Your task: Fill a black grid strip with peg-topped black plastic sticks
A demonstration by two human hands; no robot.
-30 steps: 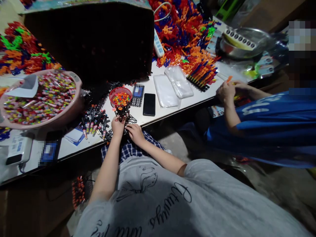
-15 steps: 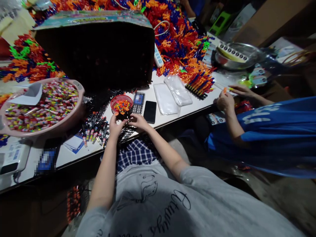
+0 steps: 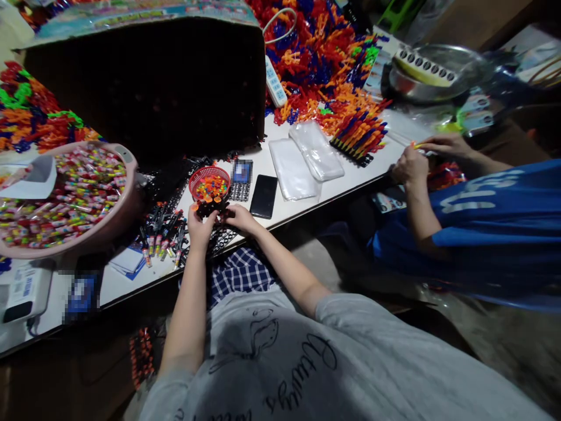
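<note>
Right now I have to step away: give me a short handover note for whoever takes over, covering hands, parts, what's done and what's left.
Left hand: at the table edge, fingers on a small black part with an orange piece at the fingertips.
Right hand: gripping the same black part from the other side, over the black grid tray.
Parts: red basket of coloured pieces just behind the hands; finished-looking pens lie left of them.
Done: a small pile of pens.
Left: basket holds many pieces.
The co-worker's hands work separately at the right.
</note>
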